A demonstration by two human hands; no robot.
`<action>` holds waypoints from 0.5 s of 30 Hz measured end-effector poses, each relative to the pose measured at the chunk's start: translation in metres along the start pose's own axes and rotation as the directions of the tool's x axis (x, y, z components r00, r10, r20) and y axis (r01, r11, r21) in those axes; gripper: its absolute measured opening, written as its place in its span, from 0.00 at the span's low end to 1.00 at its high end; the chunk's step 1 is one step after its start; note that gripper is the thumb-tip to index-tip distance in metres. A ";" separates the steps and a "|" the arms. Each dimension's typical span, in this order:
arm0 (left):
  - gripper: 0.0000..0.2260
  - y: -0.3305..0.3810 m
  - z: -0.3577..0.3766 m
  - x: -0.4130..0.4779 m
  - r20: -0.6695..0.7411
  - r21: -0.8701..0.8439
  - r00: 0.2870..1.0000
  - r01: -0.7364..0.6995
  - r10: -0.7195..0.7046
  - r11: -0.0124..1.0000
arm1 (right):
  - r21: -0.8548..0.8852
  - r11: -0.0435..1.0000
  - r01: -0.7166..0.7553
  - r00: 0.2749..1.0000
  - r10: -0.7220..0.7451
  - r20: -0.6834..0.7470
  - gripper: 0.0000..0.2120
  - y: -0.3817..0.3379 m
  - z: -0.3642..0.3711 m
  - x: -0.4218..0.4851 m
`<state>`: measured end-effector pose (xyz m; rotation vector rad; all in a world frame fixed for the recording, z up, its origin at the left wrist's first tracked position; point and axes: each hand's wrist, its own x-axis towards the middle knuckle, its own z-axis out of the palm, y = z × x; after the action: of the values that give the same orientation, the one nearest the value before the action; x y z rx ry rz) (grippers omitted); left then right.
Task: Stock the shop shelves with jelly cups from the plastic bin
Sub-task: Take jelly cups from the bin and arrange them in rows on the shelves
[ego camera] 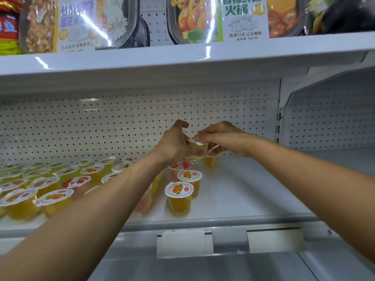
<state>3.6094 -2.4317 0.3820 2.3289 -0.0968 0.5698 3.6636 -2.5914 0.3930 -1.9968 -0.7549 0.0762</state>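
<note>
1. Broadly, the biggest thing is the white shelf (243, 189) with its pegboard back panel (101, 128). Its right half is bare, and above it an upper shelf (182, 57) carries ready-meal packs (81, 23).
2. Many standing jelly cups (54, 199) fill the left half of the white shelf in loose rows, and the nearest orange one (179, 196) stands at the right end of the group. The plastic bin is not in view.
3. One jelly cup (197, 148) is held in the air between both hands, upright, above the back of the shelf and just right of the group.
4. I think this cup is light, with a thin smooth wall that bends a little and a film lid that can tear. It is better to hold it by the wall under the rim and not to press on the lid.
5. Both forearms reach forward and meet at the cup. The left hand (174, 142) grips its side from the left, with the thumb lifted up.
6. The right hand (225, 138) comes from the right, and its fingertips (197, 137) pinch the rim at the lid.
</note>
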 end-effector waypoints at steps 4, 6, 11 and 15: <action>0.44 0.003 0.000 0.000 -0.014 0.005 1.000 -0.011 0.011 1.000 | 0.029 1.000 0.001 0.999 -0.002 0.055 0.13 -0.003 -0.005 -0.003; 0.44 0.002 0.001 0.001 -0.015 -0.011 1.000 -0.019 0.019 1.000 | 0.007 1.000 0.002 0.998 -0.003 0.057 0.13 -0.004 -0.005 -0.003; 0.36 -0.004 0.000 0.000 0.053 -0.012 0.998 -0.038 0.038 0.999 | -0.103 0.995 -0.003 0.997 -0.006 -0.079 0.15 -0.001 -0.002 0.001; 0.20 -0.014 -0.007 -0.003 0.046 0.015 0.998 -0.038 0.037 0.999 | -0.221 0.972 -0.076 0.993 0.053 -0.108 0.24 0.019 -0.003 0.000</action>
<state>3.6070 -2.4169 0.3763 2.3607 -0.1579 0.5378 3.6734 -2.6005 0.3789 -2.2227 -0.6566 -0.0759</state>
